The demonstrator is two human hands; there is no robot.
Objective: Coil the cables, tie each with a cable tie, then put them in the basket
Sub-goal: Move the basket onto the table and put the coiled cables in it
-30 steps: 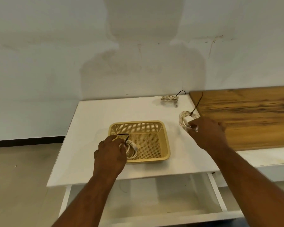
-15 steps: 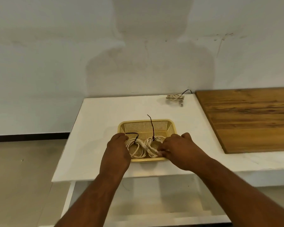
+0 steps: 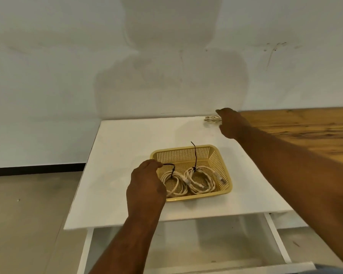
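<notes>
A yellow perforated basket (image 3: 223, 165) stands on the white table (image 3: 127, 147). Two white coiled cables lie in it side by side, the left coil (image 3: 175, 185) and the right coil (image 3: 205, 181), each bound with a black cable tie. My left hand (image 3: 145, 184) sits at the basket's left rim with curled fingers over the left coil's edge, and that coil's tie tail touches my fingertips. My right hand (image 3: 230, 123) is stretched to the table's back right corner, its fingers over a third white coil (image 3: 211, 118), whose right part is hidden.
A wooden board (image 3: 305, 127) adjoins the table on the right, just behind my right arm. A white drawer (image 3: 186, 244) hangs open below the table's front edge. A pale wall rises right behind the table, and beige floor lies to the left.
My right hand let go of the second coil in the basket and reached to the third coil at the back right. My left hand stayed at the left coil.
</notes>
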